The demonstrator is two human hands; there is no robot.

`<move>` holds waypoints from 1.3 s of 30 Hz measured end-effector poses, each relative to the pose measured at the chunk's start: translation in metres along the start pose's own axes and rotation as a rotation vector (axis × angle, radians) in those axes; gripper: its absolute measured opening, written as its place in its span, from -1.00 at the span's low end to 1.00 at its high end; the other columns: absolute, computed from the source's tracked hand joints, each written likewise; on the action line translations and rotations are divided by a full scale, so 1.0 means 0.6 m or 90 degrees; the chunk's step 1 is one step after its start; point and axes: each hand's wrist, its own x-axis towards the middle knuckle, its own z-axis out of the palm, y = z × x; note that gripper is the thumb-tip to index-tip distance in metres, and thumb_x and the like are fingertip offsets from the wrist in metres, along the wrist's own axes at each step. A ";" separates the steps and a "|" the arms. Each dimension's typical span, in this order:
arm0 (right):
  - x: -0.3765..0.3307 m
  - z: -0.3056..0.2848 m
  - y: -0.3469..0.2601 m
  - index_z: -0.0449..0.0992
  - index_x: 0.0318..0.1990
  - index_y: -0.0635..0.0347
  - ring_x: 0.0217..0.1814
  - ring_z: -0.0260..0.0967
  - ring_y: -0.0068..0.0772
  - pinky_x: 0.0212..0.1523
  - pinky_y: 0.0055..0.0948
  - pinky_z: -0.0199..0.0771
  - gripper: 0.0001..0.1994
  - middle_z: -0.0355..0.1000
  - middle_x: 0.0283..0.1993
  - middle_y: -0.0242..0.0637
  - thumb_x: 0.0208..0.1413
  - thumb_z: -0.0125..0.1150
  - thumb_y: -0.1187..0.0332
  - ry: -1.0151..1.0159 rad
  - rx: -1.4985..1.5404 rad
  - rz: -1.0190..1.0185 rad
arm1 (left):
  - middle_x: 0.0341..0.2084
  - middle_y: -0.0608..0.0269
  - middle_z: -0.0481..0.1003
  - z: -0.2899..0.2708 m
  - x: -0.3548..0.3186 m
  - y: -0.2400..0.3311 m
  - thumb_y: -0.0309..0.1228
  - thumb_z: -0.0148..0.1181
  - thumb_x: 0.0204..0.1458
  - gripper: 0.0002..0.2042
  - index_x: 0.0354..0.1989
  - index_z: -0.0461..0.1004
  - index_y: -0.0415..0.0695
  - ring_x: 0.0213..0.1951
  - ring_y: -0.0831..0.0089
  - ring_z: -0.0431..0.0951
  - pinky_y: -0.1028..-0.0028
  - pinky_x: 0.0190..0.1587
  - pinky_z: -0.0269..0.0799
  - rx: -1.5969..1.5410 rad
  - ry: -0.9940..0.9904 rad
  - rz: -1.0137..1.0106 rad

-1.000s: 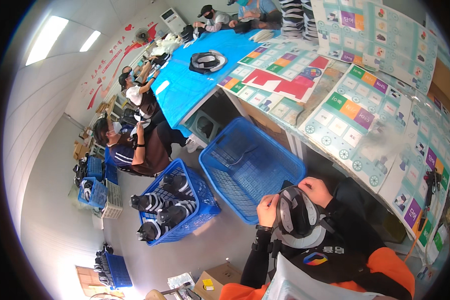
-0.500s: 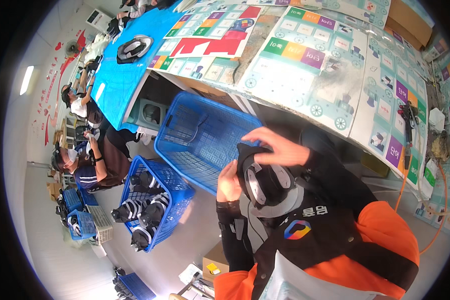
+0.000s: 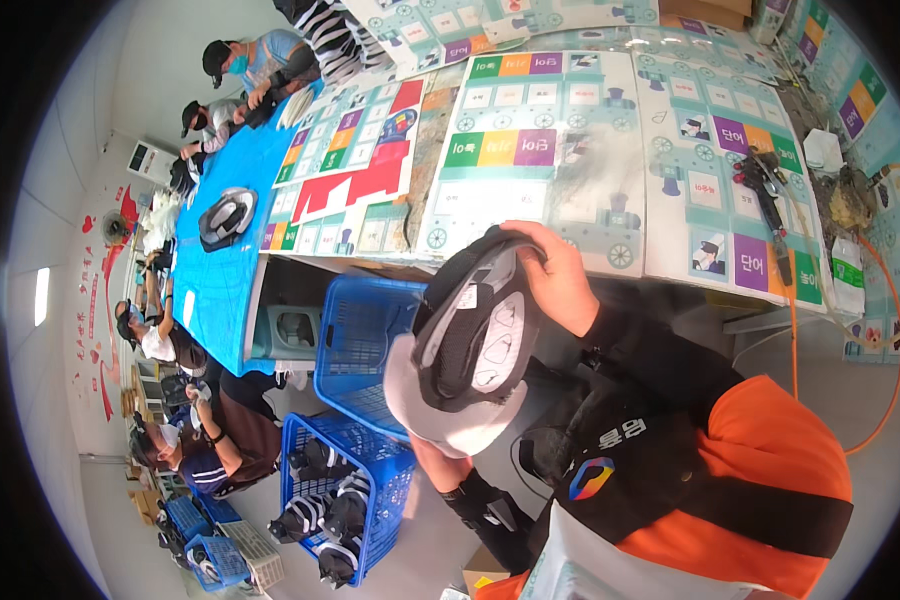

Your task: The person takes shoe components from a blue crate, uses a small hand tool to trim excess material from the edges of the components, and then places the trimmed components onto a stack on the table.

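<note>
A black cap [image 3: 460, 345] with a light grey brim is tilted in front of me, its inside showing a black sweatband, pale printed lining and a small white label. My right hand [image 3: 560, 280] grips the upper edge of the cap, thumb on the inner side and fingers around the outside. At the lower end, my left hand [image 3: 442, 466] holds the cap by the brim; its fingers are hidden behind the brim. Below and behind the cap stands a blue plastic basket [image 3: 355, 330].
Another blue basket [image 3: 395, 470] on the floor holds several black-and-white striped items. A patterned worktable [image 3: 550, 200] carries pliers-like tools [image 3: 765, 200]. On the blue-covered table [image 3: 210, 300] lies another cap [image 3: 228, 218]. Several people work at left. An orange hose [image 3: 895, 390] hangs at right.
The cap has been raised and turned so its inside and grey brim show. My right hand has moved onto its upper edge, my left hand beneath the brim. The view has shifted.
</note>
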 end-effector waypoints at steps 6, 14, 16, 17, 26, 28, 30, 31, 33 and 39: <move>0.021 -0.038 0.010 0.46 0.28 0.26 0.15 0.52 -0.45 0.19 -0.37 0.51 -0.68 0.60 0.08 -0.05 0.43 0.16 0.49 0.093 0.126 0.125 | 0.42 -0.05 0.34 0.247 0.036 0.138 -0.28 0.23 0.33 -0.29 0.57 0.13 -0.28 0.42 0.15 0.36 0.22 0.46 0.20 0.295 -0.253 0.287; 0.089 -0.313 0.044 0.49 0.24 0.32 0.47 0.27 0.15 0.48 -0.07 0.29 -0.48 0.39 0.32 0.12 0.11 0.39 0.38 0.012 -0.453 -0.127 | -0.36 -0.28 0.63 0.462 0.138 0.217 -0.38 0.17 0.36 -0.76 -0.09 0.64 -0.34 -0.29 -0.23 0.65 0.16 -0.27 0.53 0.804 -0.208 0.608; 0.084 -0.446 0.050 0.50 0.10 0.36 0.35 0.33 0.18 0.27 -0.01 0.51 -0.55 0.41 0.18 0.06 0.01 0.39 0.46 0.159 -0.687 0.025 | -0.36 -0.28 0.61 0.535 0.174 0.187 -0.36 0.15 0.36 -0.77 -0.08 0.62 -0.29 -0.26 -0.26 0.63 0.04 -0.26 0.53 0.883 -0.265 0.685; 0.085 -0.482 0.032 0.50 0.06 0.37 0.32 0.35 0.19 0.19 0.00 0.58 -0.56 0.40 0.15 0.04 -0.01 0.40 0.46 0.178 -0.797 0.117 | -0.37 -0.27 0.61 0.557 0.187 0.186 -0.34 0.14 0.36 -0.77 -0.08 0.61 -0.27 -0.27 -0.25 0.63 -0.02 -0.26 0.52 0.919 -0.281 0.727; 0.093 -0.633 0.187 0.45 0.01 0.39 0.12 0.49 0.13 0.04 -0.01 0.67 -0.62 0.43 0.11 0.08 0.09 0.36 0.38 0.196 -0.955 0.310 | -0.43 -0.19 0.62 0.713 0.266 0.078 -0.29 0.19 0.22 -0.77 -0.25 0.66 -0.21 -0.32 -0.19 0.65 -0.05 -0.23 0.54 0.926 -0.479 0.686; 0.099 -0.622 0.194 0.49 -0.06 0.45 0.04 0.54 0.09 -0.01 -0.03 0.63 -0.68 0.52 -0.06 0.08 0.08 0.32 0.42 0.243 -1.043 0.293 | -0.40 -0.18 0.63 0.719 0.262 0.076 -0.22 0.24 0.16 -0.72 -0.23 0.70 -0.20 -0.31 -0.18 0.65 0.01 -0.20 0.57 0.882 -0.510 0.650; 0.090 -0.587 0.155 0.52 -0.12 0.43 0.03 0.53 0.12 -0.02 0.00 0.61 -0.73 0.54 -0.10 0.09 0.09 0.31 0.41 0.239 -1.002 0.287 | -0.41 -0.18 0.63 0.712 0.261 0.083 -0.20 0.26 0.15 -0.71 -0.22 0.70 -0.20 -0.31 -0.17 0.66 0.02 -0.20 0.57 0.896 -0.526 0.590; 0.087 -0.580 0.127 0.55 -0.18 0.41 0.01 0.53 0.15 -0.04 0.03 0.58 -0.77 0.56 -0.14 0.09 0.09 0.31 0.40 0.252 -0.970 0.288 | -0.42 -0.17 0.63 0.718 0.254 0.085 -0.19 0.27 0.14 -0.70 -0.22 0.70 -0.20 -0.30 -0.17 0.67 0.04 -0.19 0.58 0.892 -0.555 0.536; 0.083 -0.586 0.136 0.58 -0.23 0.40 0.02 0.54 0.13 0.00 0.09 0.54 -0.80 0.59 -0.19 0.11 0.10 0.26 0.40 0.280 -0.903 0.271 | -0.42 -0.16 0.64 0.720 0.242 0.094 -0.17 0.29 0.13 -0.69 -0.23 0.70 -0.21 -0.29 -0.15 0.68 0.06 -0.18 0.58 0.886 -0.567 0.554; 0.096 -0.395 -0.070 0.61 -0.02 0.25 -0.32 0.58 -0.12 -0.16 -0.14 0.61 -0.70 0.61 -0.26 -0.10 0.06 0.29 0.42 0.032 -0.166 0.371 | -0.38 -0.25 0.61 0.721 0.234 0.094 -0.22 0.22 0.09 -0.71 -0.24 0.68 -0.20 -0.27 -0.23 0.65 -0.02 -0.16 0.58 0.869 -0.596 0.493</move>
